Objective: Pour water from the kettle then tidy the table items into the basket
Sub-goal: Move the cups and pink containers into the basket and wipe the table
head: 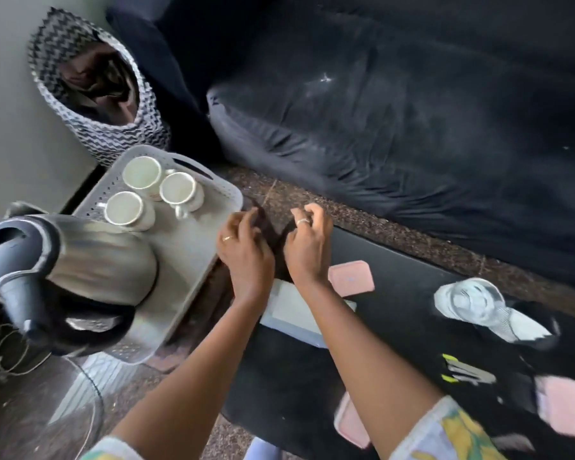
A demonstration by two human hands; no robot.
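At tray's right edge, left hand [243,250] and right hand [307,242] both pinch dark brown cloth [272,234], fingers curled closed on it. Steel kettle [90,260] stands on grey tray [193,254], near corner; three white cups [153,194] at far end. Patterned basket [93,94] beyond tray, against wall. Pink lid [350,277] and clear glass [472,298] on black tabletop [399,303].
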